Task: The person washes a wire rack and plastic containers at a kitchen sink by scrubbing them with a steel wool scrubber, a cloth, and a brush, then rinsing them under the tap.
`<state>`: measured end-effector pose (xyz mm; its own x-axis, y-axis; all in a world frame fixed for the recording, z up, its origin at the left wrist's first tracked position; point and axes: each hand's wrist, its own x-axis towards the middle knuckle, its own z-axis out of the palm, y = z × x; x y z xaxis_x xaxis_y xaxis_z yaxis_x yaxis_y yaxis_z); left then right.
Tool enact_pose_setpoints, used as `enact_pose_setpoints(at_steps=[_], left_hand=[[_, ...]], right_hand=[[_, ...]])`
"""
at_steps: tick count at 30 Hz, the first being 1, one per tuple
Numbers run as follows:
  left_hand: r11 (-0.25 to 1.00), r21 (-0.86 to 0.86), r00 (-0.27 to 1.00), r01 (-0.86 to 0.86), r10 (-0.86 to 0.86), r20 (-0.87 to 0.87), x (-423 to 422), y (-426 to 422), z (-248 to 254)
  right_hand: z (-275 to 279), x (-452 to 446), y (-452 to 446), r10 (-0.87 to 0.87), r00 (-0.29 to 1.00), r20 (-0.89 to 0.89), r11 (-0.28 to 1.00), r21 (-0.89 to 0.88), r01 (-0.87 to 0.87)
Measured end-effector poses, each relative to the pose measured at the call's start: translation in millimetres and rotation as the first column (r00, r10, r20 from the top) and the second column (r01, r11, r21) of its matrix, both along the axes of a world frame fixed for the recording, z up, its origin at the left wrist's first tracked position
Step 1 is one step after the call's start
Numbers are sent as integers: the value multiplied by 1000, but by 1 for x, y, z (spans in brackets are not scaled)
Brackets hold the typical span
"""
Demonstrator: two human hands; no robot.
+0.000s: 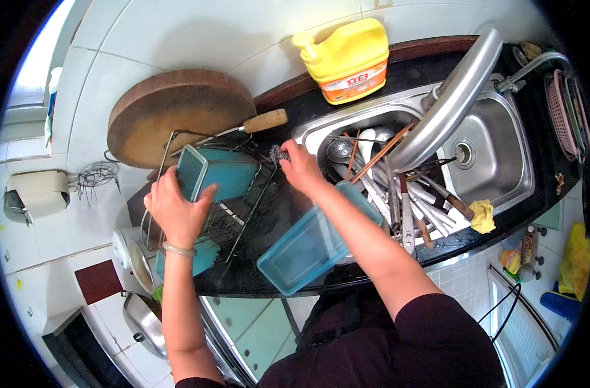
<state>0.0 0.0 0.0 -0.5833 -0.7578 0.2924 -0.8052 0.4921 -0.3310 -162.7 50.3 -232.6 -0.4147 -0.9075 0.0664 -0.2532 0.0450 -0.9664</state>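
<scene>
My left hand [180, 208] grips the near end of a teal plastic container [227, 169], which sits tilted in a black wire dish rack [233, 236]. My right hand [300, 169] is closed on a small steel wool scrubber [279, 154], just right of the rack. A second teal container [305, 249], long and open, rests on the dark counter below my right forearm, one end by the sink. Another teal piece [204, 257] shows low in the rack, partly hidden by my left wrist.
A double steel sink [495, 139] holds several utensils and knives [379, 174] under a large faucet [450, 103]. Behind stands a yellow detergent jug [350, 61]. A round wooden chopping board [178, 110] leans on the wall. A yellow cloth [482, 216] lies on the sink's front edge.
</scene>
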Motion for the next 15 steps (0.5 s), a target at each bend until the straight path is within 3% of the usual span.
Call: enact_pose_setpoints(at_steps=[2, 3, 5, 7, 9, 11, 12, 13, 15], left_hand=[[999, -9, 999, -38, 38, 15, -6, 5, 17], [999, 24, 994, -41, 43, -101, -11, 2, -29], [998, -49, 995, 50, -54, -90, -2, 2, -16], [996, -82, 996, 37, -43, -72, 3, -3, -5], [999, -44, 997, 5, -8, -71, 4, -3, -3], [999, -50, 996, 9, -13, -94, 5, 0, -4], [1000, -26, 995, 8, -11, -104, 4, 1, -6], [1000, 1, 994, 8, -8, -111, 3, 1, -7], [1000, 28, 990, -3, 7, -143, 1, 3, -9]], right_hand=[[21, 40, 5, -133, 988, -76, 989, 52, 138], [-2, 21, 10, -187, 932, -310, 976, 45, 211], [16, 54, 22, -74, 899, -433, 984, 115, 136], [25, 99, 21, 103, 820, -564, 993, 106, -52], [34, 130, 30, 291, 844, -450, 951, 236, -202], [27, 150, 45, 412, 798, -440, 911, 199, -361], [23, 141, 44, 499, 781, -374, 862, 305, -404], [27, 125, 45, 433, 780, -451, 897, 298, -326], [20, 91, 31, 5, 835, -550, 992, 108, 65]])
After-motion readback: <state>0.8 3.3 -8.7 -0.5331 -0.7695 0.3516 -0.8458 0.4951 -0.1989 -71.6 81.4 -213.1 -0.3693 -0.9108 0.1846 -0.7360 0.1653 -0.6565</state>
